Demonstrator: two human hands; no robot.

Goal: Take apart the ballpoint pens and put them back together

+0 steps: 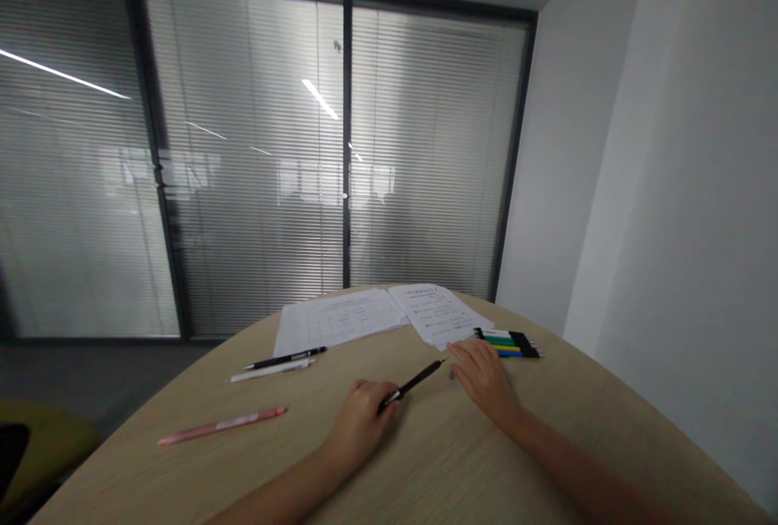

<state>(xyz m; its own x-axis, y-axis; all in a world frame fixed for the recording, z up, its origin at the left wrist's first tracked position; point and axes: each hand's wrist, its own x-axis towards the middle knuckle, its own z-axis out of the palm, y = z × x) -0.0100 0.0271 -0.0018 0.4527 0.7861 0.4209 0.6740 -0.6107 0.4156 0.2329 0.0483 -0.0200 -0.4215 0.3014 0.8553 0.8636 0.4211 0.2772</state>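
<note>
A black pen (419, 382) slants up to the right above the table, with my left hand (360, 420) closed round its near end. Its thin tip points at my right hand (485, 379), which is just beyond it. The fingers of that hand are slightly bent, with thumb and forefinger apart. Below the thumb is a small dark spot, too blurred to name. Right behind my right hand lies a row of pens or markers (509, 343) with white, green, yellow and blue parts and dark ends.
Printed sheets (346, 318) lie at the far side of the round wooden table (425, 476). To the left are a black pen (285, 358), a white pen (271, 371) and a pink pen (222, 426). Beyond stands a glass partition with blinds (255, 160); a white wall (674, 225) is on the right.
</note>
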